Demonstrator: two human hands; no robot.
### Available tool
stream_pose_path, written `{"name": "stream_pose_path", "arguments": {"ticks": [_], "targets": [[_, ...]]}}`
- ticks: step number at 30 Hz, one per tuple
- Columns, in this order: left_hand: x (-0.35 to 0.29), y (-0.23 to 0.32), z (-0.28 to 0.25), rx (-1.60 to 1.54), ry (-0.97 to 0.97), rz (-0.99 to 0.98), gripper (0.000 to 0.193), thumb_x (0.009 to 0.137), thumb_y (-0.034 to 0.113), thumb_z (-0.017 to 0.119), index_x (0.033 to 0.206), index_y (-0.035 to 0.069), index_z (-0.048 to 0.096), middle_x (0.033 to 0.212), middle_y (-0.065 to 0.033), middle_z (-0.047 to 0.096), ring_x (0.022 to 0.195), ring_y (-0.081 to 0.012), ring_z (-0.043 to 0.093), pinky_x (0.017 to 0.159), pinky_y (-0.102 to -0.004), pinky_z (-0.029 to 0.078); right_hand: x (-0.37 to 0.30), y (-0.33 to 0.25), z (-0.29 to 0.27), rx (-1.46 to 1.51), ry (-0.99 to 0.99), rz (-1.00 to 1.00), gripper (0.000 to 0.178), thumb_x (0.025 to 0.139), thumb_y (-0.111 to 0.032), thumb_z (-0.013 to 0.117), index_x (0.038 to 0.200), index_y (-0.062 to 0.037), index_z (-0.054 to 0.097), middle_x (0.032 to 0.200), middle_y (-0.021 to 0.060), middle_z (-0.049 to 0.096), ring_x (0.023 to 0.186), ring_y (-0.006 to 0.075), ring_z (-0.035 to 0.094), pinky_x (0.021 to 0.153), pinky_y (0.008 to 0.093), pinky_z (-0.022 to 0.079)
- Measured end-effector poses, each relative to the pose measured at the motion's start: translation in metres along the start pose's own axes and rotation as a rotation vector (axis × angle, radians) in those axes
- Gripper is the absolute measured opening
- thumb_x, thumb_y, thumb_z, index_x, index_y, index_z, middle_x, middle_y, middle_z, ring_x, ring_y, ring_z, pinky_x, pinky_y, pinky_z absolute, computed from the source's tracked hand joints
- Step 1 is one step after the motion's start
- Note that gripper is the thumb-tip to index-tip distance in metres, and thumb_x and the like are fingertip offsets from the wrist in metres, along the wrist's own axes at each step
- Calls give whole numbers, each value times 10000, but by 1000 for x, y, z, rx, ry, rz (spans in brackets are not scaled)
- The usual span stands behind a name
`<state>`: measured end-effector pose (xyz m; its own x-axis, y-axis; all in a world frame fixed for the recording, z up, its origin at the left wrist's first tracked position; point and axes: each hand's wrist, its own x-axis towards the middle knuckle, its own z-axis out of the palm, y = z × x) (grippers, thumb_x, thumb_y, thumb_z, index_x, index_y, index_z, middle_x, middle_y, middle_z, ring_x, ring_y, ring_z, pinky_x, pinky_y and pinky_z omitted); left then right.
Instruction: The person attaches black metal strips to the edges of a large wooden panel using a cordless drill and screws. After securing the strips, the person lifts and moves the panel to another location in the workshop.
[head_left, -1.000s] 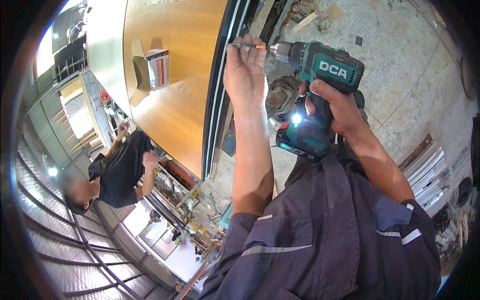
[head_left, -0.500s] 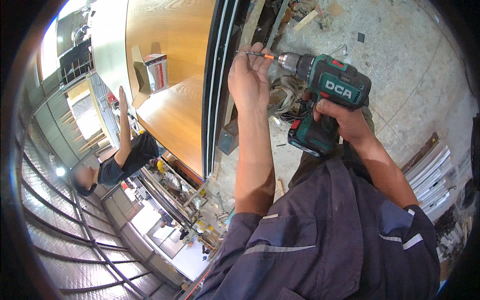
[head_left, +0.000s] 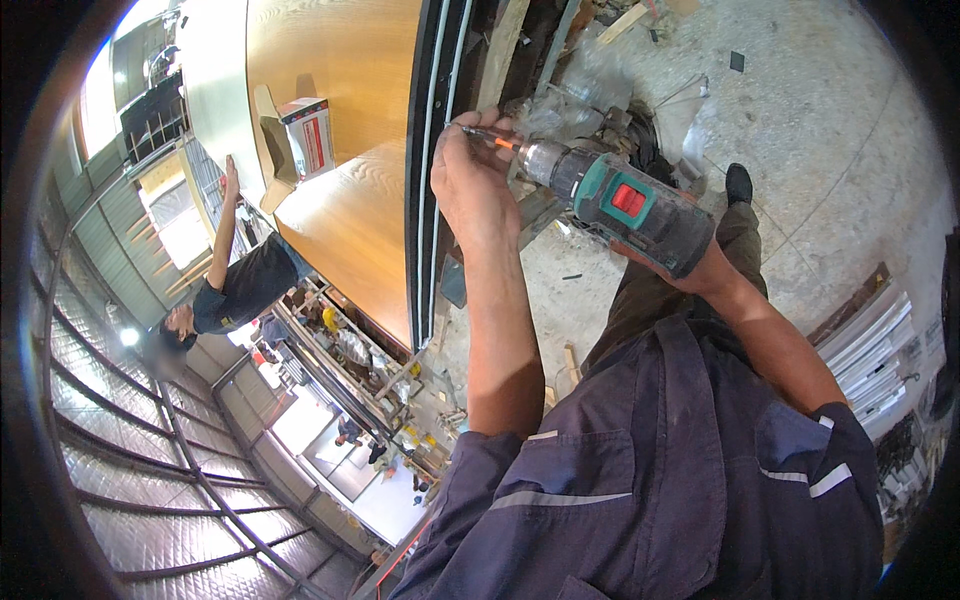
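Observation:
A green and black cordless drill [head_left: 645, 210] lies level in my right hand [head_left: 700, 275], its top with a red switch turned up. That hand's fingers are hidden beneath the body. From the silver chuck [head_left: 540, 158] a thin bit with an orange band [head_left: 504, 143] points left. My left hand [head_left: 475, 185] has thumb and fingers closed around the bit's front end, close to the black edge strip [head_left: 428, 200] of a panel. Whether a screw sits at the tip is hidden by the fingers.
On the wood-grain panel [head_left: 345, 215] stands an open cardboard box [head_left: 305, 140]. A person in a dark shirt [head_left: 245, 290] reaches an arm along its far side. Cables and plastic wrap [head_left: 585, 95] lie on the concrete floor [head_left: 810, 170]; white strips [head_left: 875, 355] are stacked at right.
The drill has rolled over so its top faces up, and moved left and down. My left hand and the bit have shifted left to the black edge.

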<state>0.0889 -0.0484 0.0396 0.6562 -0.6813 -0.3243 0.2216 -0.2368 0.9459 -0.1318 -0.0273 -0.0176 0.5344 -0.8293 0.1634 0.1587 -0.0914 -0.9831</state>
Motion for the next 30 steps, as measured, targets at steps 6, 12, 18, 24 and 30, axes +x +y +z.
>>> {"name": "stream_pose_path", "arguments": {"ticks": [6, 12, 18, 24, 30], "targets": [[10, -1, -8, 4, 0, 56, 310, 1037, 188, 379, 1091, -62, 554, 1166, -221, 620, 934, -277, 620, 844, -420, 536, -1, 10, 19, -97, 5, -31, 446, 800, -171, 819, 1175, -19, 631, 1148, 149, 678, 1059, 313, 657, 937, 379, 504], [13, -5, -11, 4, 6, 31, 300, 1044, 190, 366, 1088, -50, 540, 1189, -213, 617, 956, -260, 609, 849, -411, 532, -15, 28, 34, -188, 27, -34, 451, 801, -220, 826, 1185, -71, 643, 1173, 128, 674, 1082, 304, 648, 964, 403, 482], [13, -6, -10, -16, 17, 22, 322, 1027, 184, 367, 1100, -54, 572, 1212, -191, 608, 1003, -234, 613, 843, -384, 553, -29, 41, 46, -298, 74, -52, 442, 797, -243, 834, 1188, -125, 665, 1165, 86, 687, 1092, 284, 645, 977, 408, 454], [12, -5, -10, -22, 2, 27, 303, 1044, 190, 369, 1120, -53, 533, 1210, -206, 603, 993, -250, 610, 868, -415, 542, -32, 43, 51, -244, 64, -23, 427, 792, -231, 840, 1177, -143, 679, 1143, 65, 700, 1087, 273, 650, 925, 407, 464], [9, 0, -9, 10, -25, -11, 332, 1053, 225, 394, 1154, -51, 547, 1212, -209, 606, 989, -240, 612, 881, -405, 530, -31, 45, 55, -277, 86, -80, 431, 790, -192, 841, 1183, -132, 674, 1151, 84, 695, 1074, 277, 656, 904, 412, 479]]}}
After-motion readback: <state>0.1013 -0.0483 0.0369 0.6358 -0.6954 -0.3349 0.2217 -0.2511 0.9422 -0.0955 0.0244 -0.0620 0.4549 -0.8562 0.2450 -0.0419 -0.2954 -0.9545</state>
